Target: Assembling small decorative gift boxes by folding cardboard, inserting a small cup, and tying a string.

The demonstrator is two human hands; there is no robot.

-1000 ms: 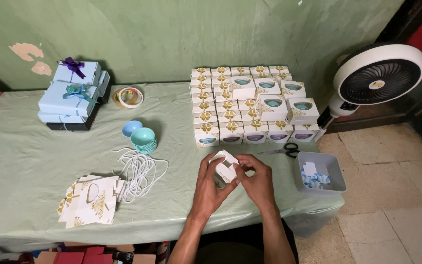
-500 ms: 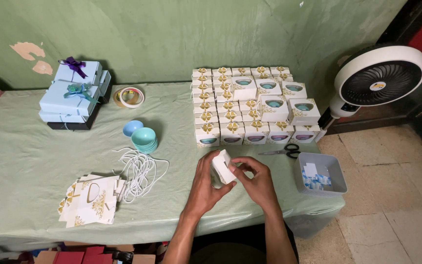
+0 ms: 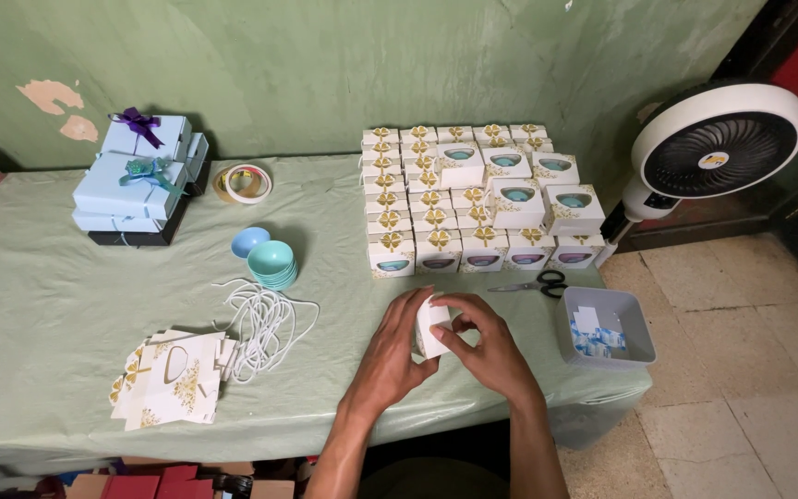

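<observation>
Both bare forearms rise from the six o'clock edge and converge toward the centre. The left hand (image 3: 390, 356) lies back-up, its fingers (image 3: 410, 310) curled toward one o'clock, pinching closed. The right hand (image 3: 489, 356) mirrors it, fingers (image 3: 450, 305) bent toward eleven o'clock, thumb tucked under. The fingertips of the two hands nearly meet; both wrists are straight.

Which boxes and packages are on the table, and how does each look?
Small box: white, held in both hands.
Stacked boxes: white, gold bows, back right.
Flat cartons: white and gold, front left.
Gift boxes: pale blue, ribbons, back left.
Grey tray: right edge.
</observation>
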